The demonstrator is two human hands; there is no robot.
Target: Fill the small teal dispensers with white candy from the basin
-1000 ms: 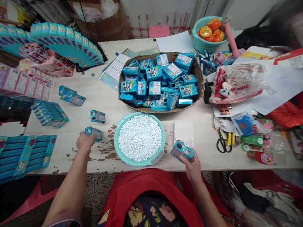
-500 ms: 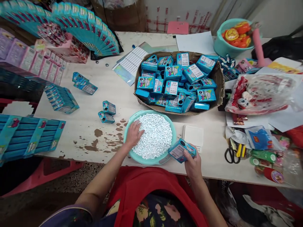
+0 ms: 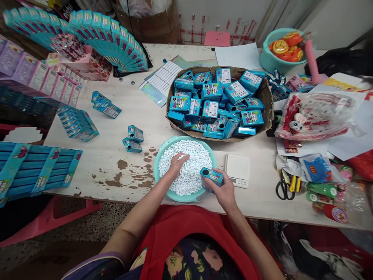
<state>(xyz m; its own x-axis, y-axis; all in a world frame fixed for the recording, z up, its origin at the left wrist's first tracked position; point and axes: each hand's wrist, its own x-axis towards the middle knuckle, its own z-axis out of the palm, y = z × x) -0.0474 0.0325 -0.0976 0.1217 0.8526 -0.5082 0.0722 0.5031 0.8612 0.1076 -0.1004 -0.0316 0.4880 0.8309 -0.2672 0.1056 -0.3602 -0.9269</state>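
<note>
A teal bowl (image 3: 215,155) full of small white candies (image 3: 194,155) stands near the table's front edge. My left hand (image 3: 177,164) is over the middle of the candies, fingers bent and touching them; whether it has hold of any is too small to tell. At the bowl's right side my right hand (image 3: 223,190) grips a small blue box (image 3: 212,177), tilted, with a round dark opening on its upper end. Beyond the bowl lies a cardboard tray (image 3: 269,112) heaped with blue boxes (image 3: 211,109) of the same kind.
Right of the bowl is a white scale (image 3: 237,167); farther right lie scissors (image 3: 285,188) and plastic bags. Small blue boxes (image 3: 135,133) stand left of the bowl. Stacked display boxes (image 3: 37,167) line the left side. A teal bucket (image 3: 276,58) sits at the back right.
My left hand has moved right, from the bowl's left side to the middle of the candies. My right hand has brought the blue box left to the bowl and turned its opening up.
</note>
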